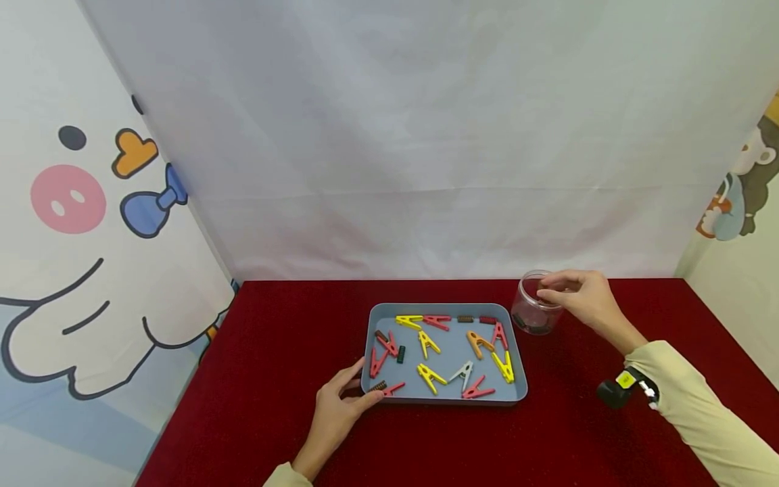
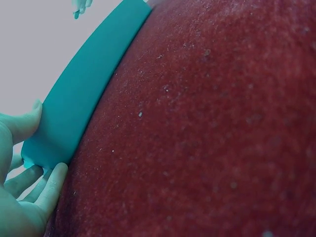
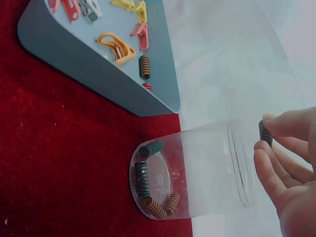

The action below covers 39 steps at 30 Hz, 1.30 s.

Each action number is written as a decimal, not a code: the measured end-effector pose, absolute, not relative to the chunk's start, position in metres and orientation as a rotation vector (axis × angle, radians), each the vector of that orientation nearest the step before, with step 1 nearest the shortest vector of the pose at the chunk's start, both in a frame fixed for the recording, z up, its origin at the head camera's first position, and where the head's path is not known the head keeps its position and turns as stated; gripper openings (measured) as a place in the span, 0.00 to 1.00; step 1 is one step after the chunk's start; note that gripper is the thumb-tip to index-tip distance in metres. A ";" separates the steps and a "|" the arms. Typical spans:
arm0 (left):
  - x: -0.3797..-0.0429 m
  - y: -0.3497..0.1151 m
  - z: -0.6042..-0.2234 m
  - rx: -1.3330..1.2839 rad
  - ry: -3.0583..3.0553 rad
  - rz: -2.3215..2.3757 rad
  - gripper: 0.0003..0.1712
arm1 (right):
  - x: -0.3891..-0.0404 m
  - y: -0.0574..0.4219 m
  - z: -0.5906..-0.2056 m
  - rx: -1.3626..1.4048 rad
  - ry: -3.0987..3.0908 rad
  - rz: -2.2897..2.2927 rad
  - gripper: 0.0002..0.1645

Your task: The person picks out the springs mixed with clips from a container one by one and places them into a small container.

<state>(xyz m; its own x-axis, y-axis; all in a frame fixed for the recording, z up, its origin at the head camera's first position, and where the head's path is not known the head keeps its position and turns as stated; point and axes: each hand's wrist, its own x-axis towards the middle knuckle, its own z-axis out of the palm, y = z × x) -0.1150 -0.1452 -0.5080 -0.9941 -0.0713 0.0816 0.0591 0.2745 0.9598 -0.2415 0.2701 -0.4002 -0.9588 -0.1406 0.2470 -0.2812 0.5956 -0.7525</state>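
My right hand (image 1: pixel 589 297) pinches a dark brown coil spring (image 3: pixel 265 133) between thumb and fingertips, just over the mouth of a clear plastic jar (image 3: pixel 210 173). Inside the jar, several springs, green, dark and brown, lie at the bottom. My left hand (image 1: pixel 335 410) grips the near left corner of a blue-grey tray (image 1: pixel 450 402), its thumb at the near rim and its fingers against the side. Red, yellow, orange and grey clips, such as the orange clip (image 1: pixel 479 343), lie scattered in the tray among several loose springs, including a brown spring (image 3: pixel 144 67).
A dark red cloth (image 1: pixel 292 338) covers the table. White fabric (image 1: pixel 426 135) hangs behind it, and a cartoon-printed panel (image 1: pixel 73 284) stands at the left. The jar stands close to the tray's right side.
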 end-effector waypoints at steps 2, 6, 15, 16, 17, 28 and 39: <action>-0.115 -0.145 -0.508 0.018 -2.424 -1.828 0.41 | -0.242 0.269 -0.400 0.352 -2.658 1.268 0.16; -0.116 -0.146 -0.509 0.023 -2.421 -1.834 0.40 | -0.243 0.268 -0.400 0.372 -2.634 1.213 0.14; -0.105 -0.141 -0.486 0.024 -2.417 -1.902 0.38 | -0.244 0.268 -0.406 0.364 -2.622 1.079 0.12; -0.104 -0.141 -0.486 0.030 -2.417 -1.908 0.38 | -0.244 0.268 -0.407 0.362 -2.619 1.073 0.13; -0.104 -0.141 -0.486 0.030 -2.420 -1.907 0.38 | -0.244 0.268 -0.407 0.357 -2.617 1.070 0.13; -0.113 -0.146 -0.508 -0.014 -2.385 -1.851 0.40 | -0.243 0.257 -0.401 0.392 -2.586 1.095 0.11; -0.113 -0.145 -0.507 0.044 -2.418 -1.843 0.41 | -0.236 0.240 -0.399 0.441 -2.549 1.181 0.12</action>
<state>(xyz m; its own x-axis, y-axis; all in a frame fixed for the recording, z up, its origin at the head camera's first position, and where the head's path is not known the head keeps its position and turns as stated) -0.1134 -0.1449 -0.5072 -0.9945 -0.0840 0.0623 0.0378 0.2668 0.9630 -0.2362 0.2401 -0.3986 -0.9089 -0.1501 0.3890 -0.3939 0.6155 -0.6826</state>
